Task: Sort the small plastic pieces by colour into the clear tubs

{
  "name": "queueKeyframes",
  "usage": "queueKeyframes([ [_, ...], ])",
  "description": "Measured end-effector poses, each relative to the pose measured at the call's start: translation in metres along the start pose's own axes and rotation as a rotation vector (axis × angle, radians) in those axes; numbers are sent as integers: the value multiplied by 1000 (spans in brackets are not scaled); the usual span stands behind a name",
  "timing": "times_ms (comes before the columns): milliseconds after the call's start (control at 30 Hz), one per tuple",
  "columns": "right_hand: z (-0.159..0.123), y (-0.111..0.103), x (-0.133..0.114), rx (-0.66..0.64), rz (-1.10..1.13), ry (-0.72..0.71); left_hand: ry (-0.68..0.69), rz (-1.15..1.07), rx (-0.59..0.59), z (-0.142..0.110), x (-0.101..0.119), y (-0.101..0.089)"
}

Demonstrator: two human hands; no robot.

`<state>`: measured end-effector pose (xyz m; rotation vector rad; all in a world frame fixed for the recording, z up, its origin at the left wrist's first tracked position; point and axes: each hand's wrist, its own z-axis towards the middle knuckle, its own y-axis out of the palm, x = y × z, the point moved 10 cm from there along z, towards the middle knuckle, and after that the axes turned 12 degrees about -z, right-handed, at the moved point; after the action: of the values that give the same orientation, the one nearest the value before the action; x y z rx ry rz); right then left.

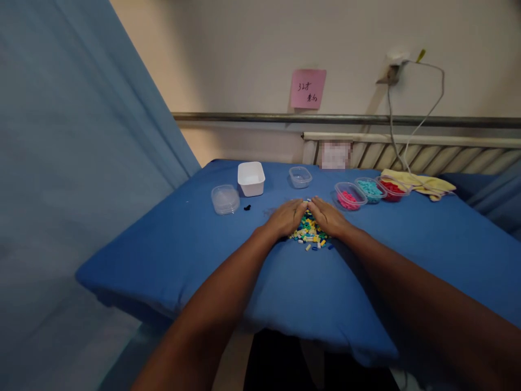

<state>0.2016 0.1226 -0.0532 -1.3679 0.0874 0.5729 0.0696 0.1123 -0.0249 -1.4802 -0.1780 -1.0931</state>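
A loose pile of small plastic pieces [310, 231] in yellow, white, green and blue lies on the blue cloth. Against its left side rests my left hand [288, 216], fingers stretched forward. My right hand [326, 216] flanks the right side in the same way. The fingertips of both hands come together at the far end, so the pieces sit in the wedge between the palms. Neither hand grips anything. Part of the pile is hidden by the hands, and a few pieces lie scattered at its near edge.
Behind stand a white tub [251, 187] and a clear container [300, 178]. Clear lids [225, 200] lie left, beside a small black item [247, 207]. Rightward are containers of pink pieces [348, 200], turquoise pieces [369, 188] and red pieces [392, 188], near a yellow cloth [423, 183].
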Motion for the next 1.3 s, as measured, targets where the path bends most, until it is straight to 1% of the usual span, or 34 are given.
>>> queueKeyframes([
  [67, 1, 6, -13, -17, -3, -48, 60, -158, 36, -2, 6, -6],
  [167, -5, 10, -35, -35, 22, -143, 33, -348, 111, -9, 0, -22],
  [267, -10, 5, -49, -47, 107, -209, 2, -422, 153, -12, -7, -32],
  [333, -7, -2, -45, -37, 197, -165, -3, -445, 184, -11, -9, -35],
  [400, 2, -11, -31, 9, 253, -76, -5, -467, 219, -10, -10, -39],
  [467, 12, -15, -19, 43, 238, 0, -7, -474, 255, -10, -9, -42],
  [500, 17, -15, -16, 38, 215, 17, -8, -466, 263, -10, -9, -43],
  [567, 22, -10, -21, -9, 201, -20, -16, -436, 244, -10, -6, -41],
  [633, 21, -7, -40, -63, 245, -157, -22, -392, 192, -10, -3, -35],
  [700, 13, -11, -60, -90, 307, -305, -23, -335, 136, -12, 1, -27],
  [733, 8, -14, -67, -94, 328, -348, -23, -302, 112, -13, 2, -24],
  [800, 0, -21, -73, -91, 350, -371, -22, -224, 74, -15, 3, -19],
  [867, -6, -29, -72, -54, 366, -372, -9, -133, 46, -16, 5, -15],
  [900, -8, -35, -69, -11, 364, -364, 5, -83, 32, -17, 7, -14],
  [967, -14, -54, -52, 139, 318, -310, 26, 26, -8, -19, 12, -11],
  [1033, -25, -78, -24, 333, 224, -198, 36, 140, -44, -21, 19, -7],
  [1100, -41, -102, 9, 488, 125, -64, 57, 235, -49, -24, 31, -5],
  [1133, -50, -110, 25, 530, 82, 0, 77, 264, -47, -26, 38, -4],
  [1200, -62, -117, 53, 542, -9, 109, 122, 290, -55, -30, 50, 3],
  [1233, -65, -117, 64, 535, -44, 135, 142, 299, -73, -32, 54, 9],
  [1300, -67, -114, 75, 533, -93, 129, 175, 329, -106, -34, 57, 21],
])
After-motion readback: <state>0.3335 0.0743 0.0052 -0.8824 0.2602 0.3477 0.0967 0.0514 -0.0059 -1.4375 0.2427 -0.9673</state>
